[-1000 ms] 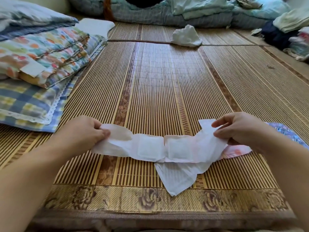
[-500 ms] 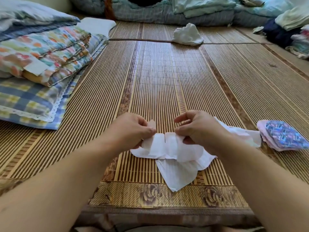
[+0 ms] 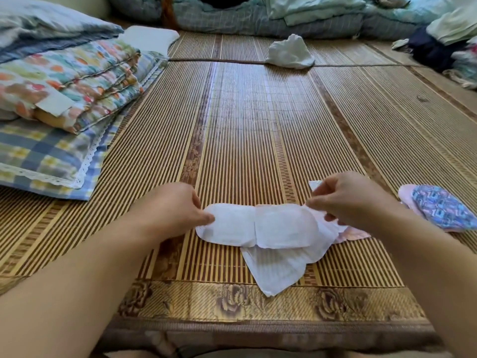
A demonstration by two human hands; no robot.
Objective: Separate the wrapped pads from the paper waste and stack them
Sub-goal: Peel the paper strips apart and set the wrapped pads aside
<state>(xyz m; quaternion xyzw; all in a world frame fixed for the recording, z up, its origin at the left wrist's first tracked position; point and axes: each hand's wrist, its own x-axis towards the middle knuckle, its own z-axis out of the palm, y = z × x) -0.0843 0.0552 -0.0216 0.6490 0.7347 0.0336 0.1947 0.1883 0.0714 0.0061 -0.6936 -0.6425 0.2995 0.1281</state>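
A white pad (image 3: 255, 227) lies stretched across the bamboo mat (image 3: 258, 125) near its front edge. My left hand (image 3: 178, 210) pinches the pad's left end. My right hand (image 3: 346, 200) pinches the right end, where pink wrapper material (image 3: 353, 233) shows beneath. A white sheet of paper waste (image 3: 273, 270) lies under the pad, pointing toward me. A small stack of wrapped pads (image 3: 444, 209) with a blue-purple pattern on pink sits to the right of my right hand.
Folded quilts and a checked pillow (image 3: 59, 104) fill the left side. A crumpled white cloth (image 3: 290, 52) lies at the far middle. Bedding and clothes (image 3: 284, 14) line the back and right. The mat's floral border (image 3: 232, 301) runs along the front.
My hands were close together on the folded pad half a second ago; they have now moved apart, so the pad lies opened out flat again.
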